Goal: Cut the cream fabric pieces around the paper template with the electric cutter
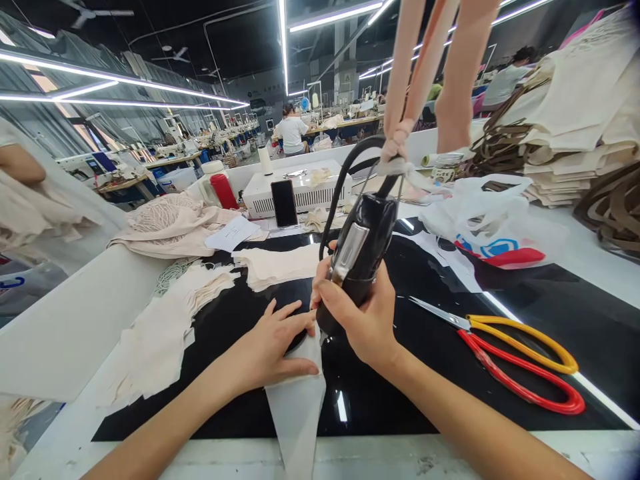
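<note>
In my right hand (367, 317) is a black corded hand-held power tool (367, 233) with a metal lever on its side, its working end low over the work and hidden. The tool hangs from a knotted pale fabric strip (397, 137). My left hand (277, 343) lies flat with fingers spread on a narrow pale fabric piece (297, 413), just left of the tool. That piece tapers toward me and hangs over the front edge of the black work surface (370, 393). Scissors (500, 347) with one yellow and one red handle lie to the right, blades partly apart.
Stacks of cream fabric pieces (155, 340) lie on the left and a further stack (283, 263) behind my hands. A phone (285, 203) leans on a white vented box (300, 190). On the right are a plastic bag (480, 220) and piled fabric (575, 107). A seated person (291, 130) works farther off.
</note>
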The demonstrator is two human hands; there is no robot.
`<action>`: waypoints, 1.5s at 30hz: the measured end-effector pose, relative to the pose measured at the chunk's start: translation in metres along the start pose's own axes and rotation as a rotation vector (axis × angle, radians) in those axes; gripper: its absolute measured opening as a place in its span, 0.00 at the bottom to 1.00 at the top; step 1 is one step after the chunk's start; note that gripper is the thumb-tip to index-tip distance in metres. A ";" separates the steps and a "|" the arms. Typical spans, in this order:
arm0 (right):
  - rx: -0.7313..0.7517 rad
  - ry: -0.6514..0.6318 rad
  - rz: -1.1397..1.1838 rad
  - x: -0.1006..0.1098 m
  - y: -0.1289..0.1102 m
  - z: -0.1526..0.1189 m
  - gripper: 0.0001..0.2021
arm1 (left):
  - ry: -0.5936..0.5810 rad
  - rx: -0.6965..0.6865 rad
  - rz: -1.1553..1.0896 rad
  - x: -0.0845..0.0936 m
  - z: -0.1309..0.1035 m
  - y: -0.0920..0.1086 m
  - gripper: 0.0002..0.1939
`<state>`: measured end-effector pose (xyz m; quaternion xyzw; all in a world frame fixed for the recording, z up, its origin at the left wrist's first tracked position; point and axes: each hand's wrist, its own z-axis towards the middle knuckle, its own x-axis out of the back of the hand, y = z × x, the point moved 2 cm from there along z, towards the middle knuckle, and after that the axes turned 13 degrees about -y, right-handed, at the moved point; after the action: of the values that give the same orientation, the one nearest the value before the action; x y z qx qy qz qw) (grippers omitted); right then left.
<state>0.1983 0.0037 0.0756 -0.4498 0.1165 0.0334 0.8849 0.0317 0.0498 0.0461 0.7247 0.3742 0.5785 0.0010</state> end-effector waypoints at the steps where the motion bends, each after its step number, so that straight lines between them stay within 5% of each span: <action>1: 0.004 -0.007 0.008 0.000 0.000 0.000 0.15 | -0.002 0.001 0.000 0.000 0.000 0.000 0.22; 16: -0.014 -0.028 0.046 -0.002 -0.006 -0.009 0.14 | -0.009 -0.010 0.012 -0.003 -0.001 -0.005 0.25; 24: -0.039 -0.042 -0.010 -0.004 -0.004 -0.016 0.13 | 0.009 -0.038 0.036 -0.006 0.001 -0.009 0.36; 32: -0.002 0.013 0.031 -0.003 -0.005 -0.011 0.14 | -0.014 -0.039 0.032 -0.005 0.001 -0.007 0.24; 40: -0.006 -0.011 -0.014 0.000 -0.001 -0.011 0.13 | 0.006 -0.050 0.020 -0.007 0.003 -0.007 0.24; 43: 0.006 -0.009 -0.021 0.001 0.000 -0.014 0.12 | 0.097 -0.040 0.117 -0.011 -0.002 -0.002 0.25; 45: 0.015 -0.021 -0.002 0.001 0.000 -0.015 0.12 | 0.261 -0.024 0.247 -0.017 -0.011 0.007 0.24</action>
<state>0.1967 -0.0085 0.0669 -0.4427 0.1070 0.0364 0.8895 0.0257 0.0308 0.0380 0.6840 0.2723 0.6677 -0.1100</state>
